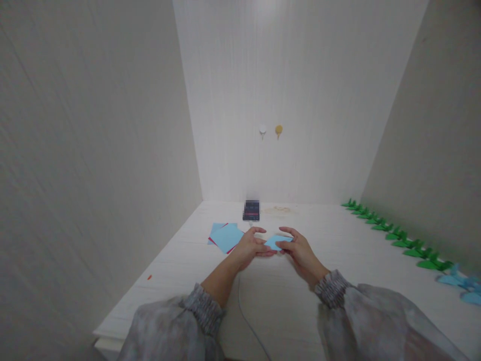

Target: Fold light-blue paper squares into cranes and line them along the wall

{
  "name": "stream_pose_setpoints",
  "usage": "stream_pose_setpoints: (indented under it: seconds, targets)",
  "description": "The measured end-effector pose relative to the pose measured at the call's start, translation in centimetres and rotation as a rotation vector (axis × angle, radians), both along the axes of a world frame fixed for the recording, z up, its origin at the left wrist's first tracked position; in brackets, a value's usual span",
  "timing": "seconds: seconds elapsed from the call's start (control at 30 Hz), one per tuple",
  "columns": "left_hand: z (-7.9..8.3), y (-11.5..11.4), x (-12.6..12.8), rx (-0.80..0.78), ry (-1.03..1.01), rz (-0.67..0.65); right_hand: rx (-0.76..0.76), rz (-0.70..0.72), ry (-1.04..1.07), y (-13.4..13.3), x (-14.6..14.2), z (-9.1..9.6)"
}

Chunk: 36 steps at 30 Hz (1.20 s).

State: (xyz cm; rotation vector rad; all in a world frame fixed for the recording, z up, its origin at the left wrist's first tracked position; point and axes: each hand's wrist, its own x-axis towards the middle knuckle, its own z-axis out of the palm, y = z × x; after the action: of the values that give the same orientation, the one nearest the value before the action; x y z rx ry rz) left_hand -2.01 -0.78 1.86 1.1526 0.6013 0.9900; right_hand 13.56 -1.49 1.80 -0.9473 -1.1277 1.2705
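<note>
Pinching blue paper (273, 241) in half-curled left hand (248, 246) and right hand (300, 248) — holding its long axis side to side.

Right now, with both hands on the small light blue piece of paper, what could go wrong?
The small light blue piece of paper, held by the fingers of the left hand and right hand, might slip or crease askew.

The left hand, close to the overlapping blue and red square paper sheets, could nudge them out of place.

The thin pale cable runs between the forearms; a sleeve might snag it.
</note>
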Motion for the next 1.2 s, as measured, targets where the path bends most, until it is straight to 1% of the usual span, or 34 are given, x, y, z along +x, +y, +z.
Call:
stream_pose_setpoints:
  seconds: [0.13,0.23,0.33,0.43,0.6,0.8,0.93,1.2]
  targets:
    - [0.4,-0.3,0.0,-0.008,-0.01,-0.018,-0.008,-0.005,0.011,0.2,0.1,-0.2]
    - [0.5,-0.4,0.2,-0.014,0.01,0.005,-0.008,-0.016,0.002,0.1,0.1,-0.1]
    - [0.2,-0.2,0.3,-0.008,0.092,0.065,0.005,0.002,-0.006,-0.1,-0.2,-0.1]
    - [-0.2,0.1,0.3,0.043,0.143,0.066,0.03,0.031,-0.023,-0.3,-0.4,-0.1]
    - [-0.3,0.6,0.2,0.053,0.148,0.065,0.03,0.065,-0.054,-0.3,-0.5,-0.2]
    - [-0.1,0.6,0.2,0.019,0.171,0.079,0.012,0.064,-0.08,-0.3,-0.5,-0.1]
    - [-0.1,0.5,0.2,0.051,0.171,0.079,0.008,0.064,-0.075,-0.3,-0.5,0.0]
    - [-0.6,0.8,0.4,0.068,0.206,0.109,-0.006,0.058,-0.09,-0.4,-0.7,0.0]
